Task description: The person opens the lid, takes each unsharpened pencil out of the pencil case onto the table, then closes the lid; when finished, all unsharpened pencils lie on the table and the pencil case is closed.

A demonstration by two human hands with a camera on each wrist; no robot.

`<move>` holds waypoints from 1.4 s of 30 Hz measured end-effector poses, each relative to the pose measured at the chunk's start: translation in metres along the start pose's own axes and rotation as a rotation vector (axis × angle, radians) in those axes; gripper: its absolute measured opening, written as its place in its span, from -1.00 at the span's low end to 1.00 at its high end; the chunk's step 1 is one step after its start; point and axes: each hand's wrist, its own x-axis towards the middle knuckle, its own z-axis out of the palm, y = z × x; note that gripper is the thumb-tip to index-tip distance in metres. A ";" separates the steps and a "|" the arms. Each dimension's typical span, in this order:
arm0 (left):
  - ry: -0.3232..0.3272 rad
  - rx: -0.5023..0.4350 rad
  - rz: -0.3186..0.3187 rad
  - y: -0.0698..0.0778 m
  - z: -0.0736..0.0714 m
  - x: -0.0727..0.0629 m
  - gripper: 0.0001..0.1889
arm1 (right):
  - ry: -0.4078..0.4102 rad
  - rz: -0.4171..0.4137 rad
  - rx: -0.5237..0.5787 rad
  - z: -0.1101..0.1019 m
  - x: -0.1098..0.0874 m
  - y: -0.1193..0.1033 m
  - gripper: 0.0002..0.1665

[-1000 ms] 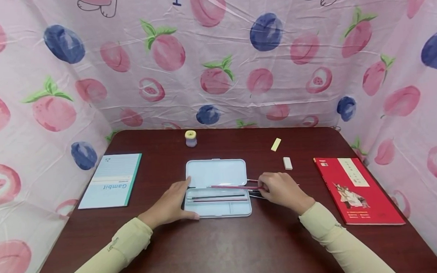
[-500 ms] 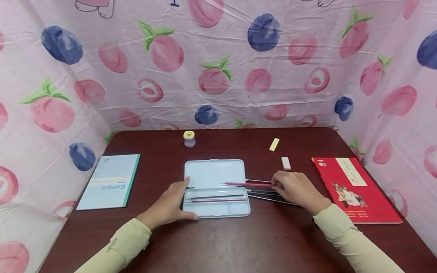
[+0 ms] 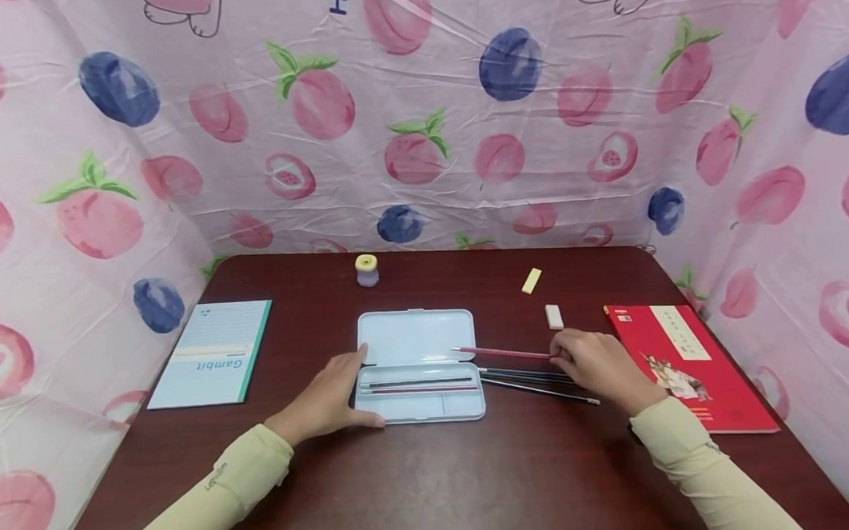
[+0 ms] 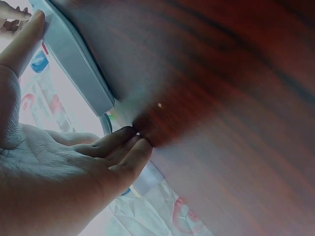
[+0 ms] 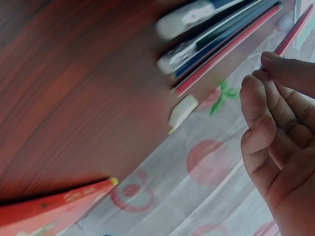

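Note:
A light-blue pencil case (image 3: 416,337) lies open mid-table, with dark and red pencils (image 3: 420,385) in its near half. My left hand (image 3: 327,398) rests at the case's left end, thumb by the near corner, fingers extended along the side. The left wrist view shows the thumb touching the case (image 4: 74,59) and other fingertips on the table. My right hand (image 3: 603,368) pinches a red pencil (image 3: 504,352) between thumb and fingers; its far end reaches over the lid. Several dark pencils (image 3: 539,385) lie beneath and beside that hand, right of the case.
Behind the right hand are a white eraser (image 3: 554,317) and a small yellow strip (image 3: 532,280). A yellow-and-purple pot-shaped object (image 3: 367,269) stands at the back. A Gambit notebook (image 3: 213,352) lies left, a red book (image 3: 689,367) right. Patterned cloth (image 3: 417,121) encloses the table.
My right hand has moved right, drawing the red pencil along with it away from the case. More of the dark pencils now shows. The left hand stays at the case.

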 end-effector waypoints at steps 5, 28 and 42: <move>-0.003 -0.003 0.002 0.000 0.000 -0.001 0.36 | 0.007 0.027 -0.006 -0.003 -0.004 0.014 -0.75; 0.001 0.014 0.003 -0.001 0.001 0.000 0.36 | -0.055 0.098 -0.009 0.002 0.011 0.045 -0.80; 0.008 0.007 0.003 -0.002 0.001 0.000 0.37 | -0.096 0.068 0.002 0.012 0.024 0.045 -0.88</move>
